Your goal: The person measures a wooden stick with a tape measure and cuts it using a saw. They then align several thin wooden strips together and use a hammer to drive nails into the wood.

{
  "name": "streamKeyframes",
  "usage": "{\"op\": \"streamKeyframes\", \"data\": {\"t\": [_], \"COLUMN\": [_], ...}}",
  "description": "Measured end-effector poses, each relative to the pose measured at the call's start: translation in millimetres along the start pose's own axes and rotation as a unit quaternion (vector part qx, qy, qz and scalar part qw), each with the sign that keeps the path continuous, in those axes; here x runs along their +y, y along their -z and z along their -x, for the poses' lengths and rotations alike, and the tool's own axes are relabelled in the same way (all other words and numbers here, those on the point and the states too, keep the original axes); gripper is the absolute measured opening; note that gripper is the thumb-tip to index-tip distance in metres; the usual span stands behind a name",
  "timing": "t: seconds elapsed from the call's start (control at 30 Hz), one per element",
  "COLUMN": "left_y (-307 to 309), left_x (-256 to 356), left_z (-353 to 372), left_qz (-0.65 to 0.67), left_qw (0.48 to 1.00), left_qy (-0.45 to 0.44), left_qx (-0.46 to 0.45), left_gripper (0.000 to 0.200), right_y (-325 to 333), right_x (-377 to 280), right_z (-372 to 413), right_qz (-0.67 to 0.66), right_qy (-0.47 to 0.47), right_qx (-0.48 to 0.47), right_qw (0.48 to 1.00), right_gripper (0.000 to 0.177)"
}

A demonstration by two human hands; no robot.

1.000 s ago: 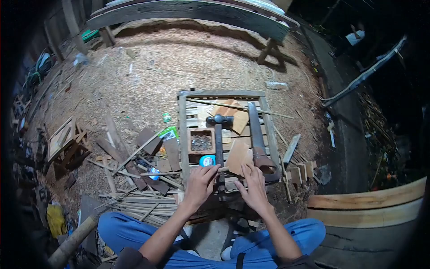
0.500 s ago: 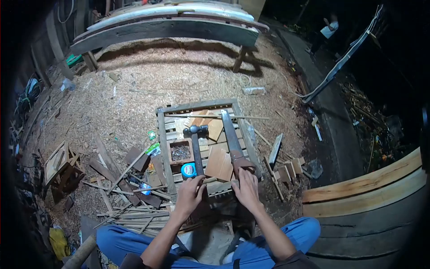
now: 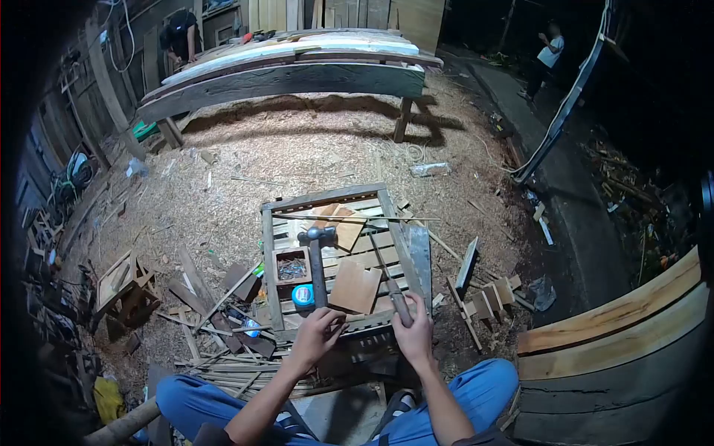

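Observation:
My right hand [image 3: 414,336] is closed around the handle of a saw [image 3: 399,303]; its thin blade points away from me, edge-on, over the slatted wooden crate [image 3: 269,241]. Beside the near end of the hammer [image 3: 317,271], my left hand [image 3: 318,336] has its fingers curled together; what they hold, if anything, is too small to make out. The hammer lies on the crate, with a blue tape measure [image 3: 303,295] and a box of nails [image 3: 291,267] to its left. Flat wood pieces [image 3: 355,286] lie between hammer and saw.
Scrap sticks [image 3: 230,368] lie left of my legs, and wood blocks [image 3: 487,303] sit right of the crate. Planks [image 3: 610,320] are at the right. A long bench [image 3: 282,85] stands ahead, with a person [image 3: 180,36] behind it; another person [image 3: 549,56] stands far right.
The saw has turned from flat to edge-on, and my right hand now grips its handle. My view has tilted up, bringing the person behind the bench into sight.

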State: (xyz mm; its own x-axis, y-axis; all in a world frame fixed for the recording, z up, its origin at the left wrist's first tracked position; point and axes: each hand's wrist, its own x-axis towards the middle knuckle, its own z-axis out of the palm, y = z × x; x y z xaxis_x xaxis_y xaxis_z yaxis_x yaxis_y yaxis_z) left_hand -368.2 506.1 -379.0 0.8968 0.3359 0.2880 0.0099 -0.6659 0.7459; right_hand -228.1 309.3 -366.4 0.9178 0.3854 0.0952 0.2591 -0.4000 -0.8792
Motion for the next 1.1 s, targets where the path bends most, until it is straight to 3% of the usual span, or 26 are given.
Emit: {"op": "streamKeyframes", "data": {"t": [0.1, 0.13, 0.17, 0.27, 0.33, 0.4, 0.53, 0.57, 0.63, 0.7, 0.77, 0.83, 0.93, 1.1], "left_y": [-18, -25, -33, -85, -122, -152, -191, -193, -187, -181, -183, -181, -184, -178], "left_x": [11, 14, 18, 15, 10, 13, 20, 14, 7, 8, 12, 13, 15, 20], "left_z": [-8, -13, -19, -44, -67, -90, -99, -96, -88, -85, -84, -88, -88, -111], "left_qz": [0.019, 0.011, 0.019, 0.046, 0.068, -0.001, -0.036, -0.054, -0.055, -0.052, -0.044, -0.075, -0.054, 0.015], "left_qw": [1.000, 0.999, 0.999, 0.998, 0.997, 0.995, 0.998, 0.995, 0.995, 0.995, 0.996, 0.993, 0.996, 0.997], "left_qy": [0.009, 0.010, 0.024, 0.032, 0.022, -0.092, -0.037, -0.071, -0.079, -0.080, -0.069, -0.079, -0.058, -0.070], "left_qx": [-0.017, -0.028, -0.033, -0.011, 0.014, 0.028, 0.043, 0.052, -0.018, -0.038, -0.035, -0.042, -0.037, -0.042], "left_gripper": [0.020, 0.020, 0.022, 0.024, 0.024, 0.026, 0.028, 0.032, 0.041, 0.044, 0.047, 0.054, 0.047, 0.035], "right_y": [18, 26, 28, 45, 59, 59, 56, 51, 50, 49, 37, 34, 44, 46], "right_x": [2, 4, 2, 11, 17, 35, 62, 69, 64, 56, 78, 81, 63, 76], "right_z": [3, 1, 1, -8, -14, -18, 5, 12, 23, 26, 26, 27, 23, 17], "right_qz": [-0.096, -0.139, -0.219, -0.234, -0.241, -0.247, -0.267, -0.280, -0.270, -0.266, -0.245, -0.262, -0.290, -0.289], "right_qy": [0.008, -0.070, -0.020, 0.015, -0.089, -0.078, -0.106, -0.123, -0.145, -0.176, -0.093, -0.095, -0.152, -0.169], "right_qx": [0.066, 0.043, 0.100, 0.142, 0.136, 0.168, 0.212, 0.221, 0.221, 0.165, 0.173, 0.174, 0.167, 0.178], "right_qw": [0.993, 0.987, 0.970, 0.962, 0.957, 0.951, 0.934, 0.926, 0.926, 0.933, 0.949, 0.945, 0.930, 0.925], "right_gripper": [0.045, 0.042, 0.043, 0.039, 0.039, 0.039, 0.040, 0.040, 0.041, 0.042, 0.036, 0.036, 0.041, 0.039]}}
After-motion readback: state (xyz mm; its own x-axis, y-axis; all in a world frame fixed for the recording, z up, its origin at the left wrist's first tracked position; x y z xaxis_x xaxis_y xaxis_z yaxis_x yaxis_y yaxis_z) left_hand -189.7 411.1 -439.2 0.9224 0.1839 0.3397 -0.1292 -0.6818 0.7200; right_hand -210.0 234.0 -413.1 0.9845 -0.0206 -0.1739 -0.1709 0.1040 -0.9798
